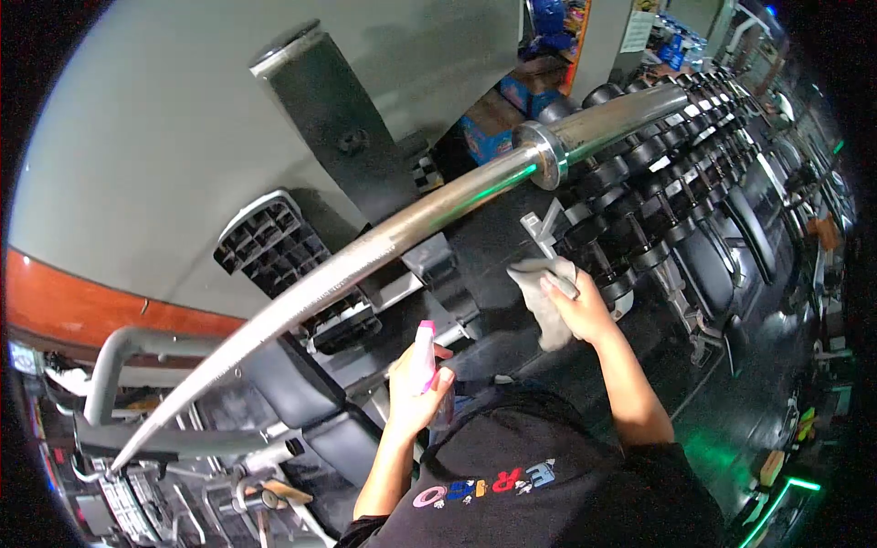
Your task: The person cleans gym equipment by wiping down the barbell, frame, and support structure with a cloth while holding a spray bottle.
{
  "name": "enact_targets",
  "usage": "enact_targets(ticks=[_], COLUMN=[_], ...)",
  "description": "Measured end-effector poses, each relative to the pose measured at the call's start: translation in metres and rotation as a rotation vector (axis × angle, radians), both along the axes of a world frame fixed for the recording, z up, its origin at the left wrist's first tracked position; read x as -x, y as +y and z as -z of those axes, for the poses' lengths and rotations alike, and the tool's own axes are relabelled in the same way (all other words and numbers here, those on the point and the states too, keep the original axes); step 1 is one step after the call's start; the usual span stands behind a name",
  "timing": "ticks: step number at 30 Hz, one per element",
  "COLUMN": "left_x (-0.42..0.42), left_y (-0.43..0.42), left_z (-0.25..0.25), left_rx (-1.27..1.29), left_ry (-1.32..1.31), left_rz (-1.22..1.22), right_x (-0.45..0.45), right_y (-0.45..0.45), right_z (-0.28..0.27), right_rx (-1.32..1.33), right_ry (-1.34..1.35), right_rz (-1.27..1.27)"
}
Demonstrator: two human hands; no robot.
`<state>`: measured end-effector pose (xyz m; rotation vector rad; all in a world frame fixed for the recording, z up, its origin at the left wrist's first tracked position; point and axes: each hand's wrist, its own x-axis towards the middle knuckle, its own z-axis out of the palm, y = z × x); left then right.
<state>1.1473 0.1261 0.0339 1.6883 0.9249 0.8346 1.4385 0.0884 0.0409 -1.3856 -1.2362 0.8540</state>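
Observation:
My left hand (pixel 416 391) is closed round a spray bottle (pixel 424 352) with a pink and white top; most of its body is hidden by the hand and my shirt. In my right hand (pixel 580 306) is a pale grey cloth (pixel 541 301), bunched in the fingers and hanging down loosely. A long metal barbell (pixel 365 251) runs diagonally across the view in front of both hands, with its collar (pixel 541 155) at the upper right. Neither hand touches the bar.
Racks of black dumbbells (pixel 658 183) stand to the right. A dark upright pad (pixel 343 123) and a black slotted tray (pixel 274 237) lie beyond the bar by the wall. Black bench pads (pixel 292 379) sit at the lower left. Blue boxes (pixel 489 128) are stacked behind.

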Motion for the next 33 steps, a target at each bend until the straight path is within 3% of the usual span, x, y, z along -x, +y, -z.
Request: enact_targets(ticks=[2,6,10,11,12,14,18,22,25,26,28,29,30,32,33], left_x=[-0.006,-0.004,0.0,0.002,0.002,0.001,0.017,0.021,0.023,0.026,0.032,0.037,0.041,0.051,0.059], left_y=[-0.007,-0.019,-0.033,-0.036,-0.041,-0.05,-0.044,-0.031,-0.032,-0.033,-0.035,-0.035,-0.035,-0.038,-0.036], left_z=[-0.003,0.0,0.0,0.0,-0.002,-0.009,-0.01,-0.026,-0.037,-0.039,-0.034,-0.031,-0.029,-0.023,-0.015], left_rx=[-0.015,-0.087,-0.046,-0.03,-0.035,0.005,-0.085,-0.093,0.003,0.031,-0.001,-0.028,-0.029,-0.045,-0.051], left_ry=[0.075,0.121,0.087,0.082,0.082,0.035,0.093,0.086,0.06,0.055,0.055,0.05,0.049,0.019,0.08], left_rz=[-0.012,0.008,-0.048,-0.053,-0.053,-0.104,-0.074,-0.013,-0.022,-0.002,0.033,0.053,0.063,0.049,0.081], right_x=[0.007,0.027,0.083,0.087,0.09,0.109,0.116,0.094,0.072,0.067,0.058,0.047,0.026,0.031,0.036], right_y=[0.007,0.022,0.04,0.055,0.061,0.07,0.078,0.068,0.082,0.087,0.086,0.081,0.081,0.052,0.052], right_z=[-0.022,-0.014,-0.006,-0.009,-0.016,-0.023,-0.03,-0.019,-0.021,-0.025,-0.047,-0.065,-0.021,-0.092,-0.085], right_rx=[0.116,-0.218,-0.36,-0.684,-0.752,-0.667,-0.663,-0.248,-0.15,0.032,0.351,0.473,0.228,0.459,0.464], right_ry=[0.055,0.039,0.143,-0.139,-0.306,-0.516,-0.625,-0.606,-0.579,-0.579,-0.886,-0.837,-0.936,-0.588,-0.59], right_rz=[0.053,0.072,0.326,0.289,0.165,0.105,0.168,-0.095,-0.333,-0.438,-0.353,-0.391,-0.22,-0.101,-0.103])
